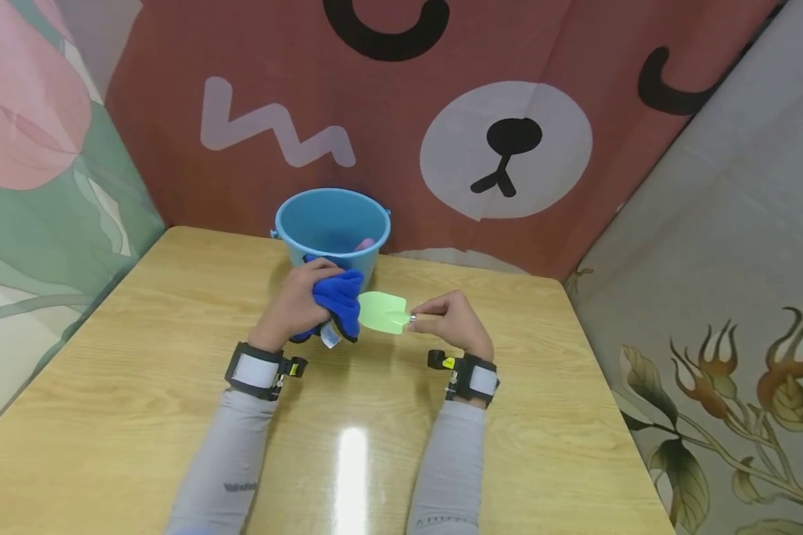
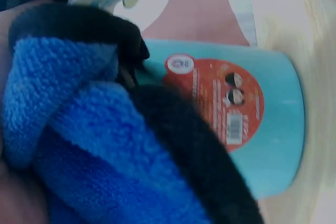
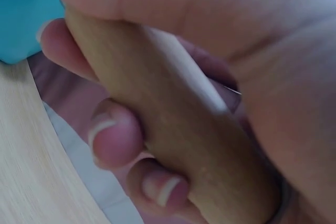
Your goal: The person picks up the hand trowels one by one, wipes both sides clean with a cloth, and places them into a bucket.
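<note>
My left hand [image 1: 296, 301] grips a bunched blue cloth [image 1: 340, 299] with a dark edge and a white tag, in front of the bucket. In the left wrist view the fuzzy cloth [image 2: 100, 129] fills the near side. My right hand [image 1: 453, 321] holds a small trowel [image 1: 383, 312] by its wooden handle [image 3: 157, 103], fingers curled round it. The trowel's light green blade points left, its tip right at the cloth. Just behind the hands stands a blue bucket [image 1: 286, 241], upright, with a round red label [image 2: 215, 103] on its side.
Inside the bucket lies something pink [image 1: 364, 244]. The wooden table [image 1: 542, 416] reaches back to a hanging brown cloth [image 1: 388, 134] with a bear face. Patterned fabric [image 1: 723, 297] hangs along the right side, and more hangs at the left.
</note>
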Motion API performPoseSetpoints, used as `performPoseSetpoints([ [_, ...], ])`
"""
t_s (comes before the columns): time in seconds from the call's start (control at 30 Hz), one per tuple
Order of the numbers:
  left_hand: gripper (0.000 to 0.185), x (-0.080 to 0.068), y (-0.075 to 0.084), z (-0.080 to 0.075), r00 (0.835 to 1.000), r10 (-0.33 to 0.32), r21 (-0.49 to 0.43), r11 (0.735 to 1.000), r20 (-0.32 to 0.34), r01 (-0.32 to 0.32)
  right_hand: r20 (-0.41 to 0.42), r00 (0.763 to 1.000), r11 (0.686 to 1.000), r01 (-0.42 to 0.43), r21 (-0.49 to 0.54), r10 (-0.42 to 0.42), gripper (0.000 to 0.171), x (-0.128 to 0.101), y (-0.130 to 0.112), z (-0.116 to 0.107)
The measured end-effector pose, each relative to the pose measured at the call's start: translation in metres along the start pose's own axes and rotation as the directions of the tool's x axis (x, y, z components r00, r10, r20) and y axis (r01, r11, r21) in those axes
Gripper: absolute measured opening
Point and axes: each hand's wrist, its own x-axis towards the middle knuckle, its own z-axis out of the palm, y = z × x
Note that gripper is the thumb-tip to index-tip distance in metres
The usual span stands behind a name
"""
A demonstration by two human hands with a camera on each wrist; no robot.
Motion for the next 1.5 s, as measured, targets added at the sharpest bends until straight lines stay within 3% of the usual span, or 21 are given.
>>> performPoseSetpoints([
  [0.2,0.042,0.004,0.013,0.011,0.998,0.055,0.1,0.993,0.032,-0.058,0.021,1.0,1.0,0.0,-0.003,0.001,0.016,0.002,-0.005,0.001],
  [0.5,0.045,0.006,0.02,0.022,0.997,0.039,0.237,0.97,0.064,-0.053,0.028,1.0,1.0,-0.009,-0.011,0.01,0.017,0.007,-0.012,0.005],
  [0.8,0.047,0.011,0.031,0.042,0.989,0.038,0.298,0.951,0.145,-0.08,0.051,0.999,0.999,0.016,-0.048,-0.014,0.012,0.013,-0.019,0.013],
  [1.07,0.042,0.009,0.032,0.052,0.984,-0.022,0.336,0.941,0.174,-0.038,0.071,0.996,0.993,0.055,-0.1,-0.048,0.01,0.015,-0.026,0.016],
  [1.5,0.047,0.009,0.034,0.051,0.955,-0.105,0.433,0.901,0.279,-0.027,0.052,0.998,0.988,-0.031,-0.152,0.039,0.013,0.012,-0.024,0.012],
])
